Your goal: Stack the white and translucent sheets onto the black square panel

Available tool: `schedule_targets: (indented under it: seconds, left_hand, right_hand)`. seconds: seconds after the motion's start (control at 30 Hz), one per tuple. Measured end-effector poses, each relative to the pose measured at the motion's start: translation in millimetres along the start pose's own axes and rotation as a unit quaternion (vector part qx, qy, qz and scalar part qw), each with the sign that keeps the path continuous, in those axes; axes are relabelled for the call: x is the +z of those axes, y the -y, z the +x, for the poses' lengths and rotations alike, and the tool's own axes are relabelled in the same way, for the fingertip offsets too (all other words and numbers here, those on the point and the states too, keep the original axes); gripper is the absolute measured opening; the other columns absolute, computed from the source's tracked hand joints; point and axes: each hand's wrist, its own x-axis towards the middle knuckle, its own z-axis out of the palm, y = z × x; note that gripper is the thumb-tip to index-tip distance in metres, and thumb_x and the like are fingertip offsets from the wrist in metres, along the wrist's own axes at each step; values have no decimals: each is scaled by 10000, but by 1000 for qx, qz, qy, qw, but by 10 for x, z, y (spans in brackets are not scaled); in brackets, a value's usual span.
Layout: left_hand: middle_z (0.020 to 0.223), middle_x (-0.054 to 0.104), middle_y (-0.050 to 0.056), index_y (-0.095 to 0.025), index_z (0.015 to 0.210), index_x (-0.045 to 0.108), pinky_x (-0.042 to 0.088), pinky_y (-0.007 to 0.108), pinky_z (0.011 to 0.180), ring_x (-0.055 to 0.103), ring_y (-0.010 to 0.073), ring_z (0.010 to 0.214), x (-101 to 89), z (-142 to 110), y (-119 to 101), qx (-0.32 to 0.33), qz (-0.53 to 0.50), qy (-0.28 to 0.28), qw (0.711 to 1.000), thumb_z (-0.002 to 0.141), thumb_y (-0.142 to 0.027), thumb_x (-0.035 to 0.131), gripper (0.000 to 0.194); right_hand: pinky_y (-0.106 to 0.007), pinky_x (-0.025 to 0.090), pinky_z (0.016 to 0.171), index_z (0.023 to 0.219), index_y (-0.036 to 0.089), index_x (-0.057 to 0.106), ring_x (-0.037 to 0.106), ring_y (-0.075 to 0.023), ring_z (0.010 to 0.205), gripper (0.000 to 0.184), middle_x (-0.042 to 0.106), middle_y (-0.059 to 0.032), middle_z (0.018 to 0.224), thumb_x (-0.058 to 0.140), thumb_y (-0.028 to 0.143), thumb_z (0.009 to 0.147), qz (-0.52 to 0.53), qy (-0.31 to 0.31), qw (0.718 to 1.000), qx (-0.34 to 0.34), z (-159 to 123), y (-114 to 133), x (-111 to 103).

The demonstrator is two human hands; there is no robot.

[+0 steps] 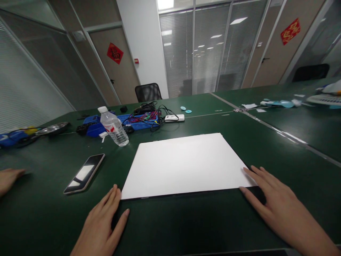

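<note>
A large white sheet lies flat on the dark green table in front of me. My left hand rests flat at the sheet's near left corner, fingers stretched out and holding nothing. My right hand lies flat at the near right corner, with its fingertips touching the sheet's edge and its fingers extended. A smartphone lies face up just left of my left hand.
A plastic water bottle stands behind the phone. Blue trays with tangled cables and a white device sit further back. Another person's hand rests at the far left edge. Papers and small items lie at the right.
</note>
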Motion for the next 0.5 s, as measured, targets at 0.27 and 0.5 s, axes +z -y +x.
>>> schedule_targets:
  seconds: [0.27, 0.5]
  left_hand:
    - [1616, 593, 78, -256, 1660, 447, 559, 569, 1140, 557, 345, 1494, -57, 26, -43, 14, 8, 6, 1000, 1044, -538, 496, 679]
    - [1600, 605, 48, -255, 1638, 488, 572, 548, 1129, 564, 336, 1490, -179, 84, -157, 13, 23, 23, 999, 1058, -510, 481, 634]
  right_hand:
    - [-640, 517, 1140, 1594, 107, 509, 567, -417, 1424, 840, 587, -196, 1547, 443, 702, 1006, 25, 20, 998, 51, 19, 3, -19]
    - [-692, 369, 1257, 1556, 172, 585, 544, -458, 1432, 1038, 593, -130, 1559, 510, 905, 824, 150, 80, 967, 188, 38, -42, -19]
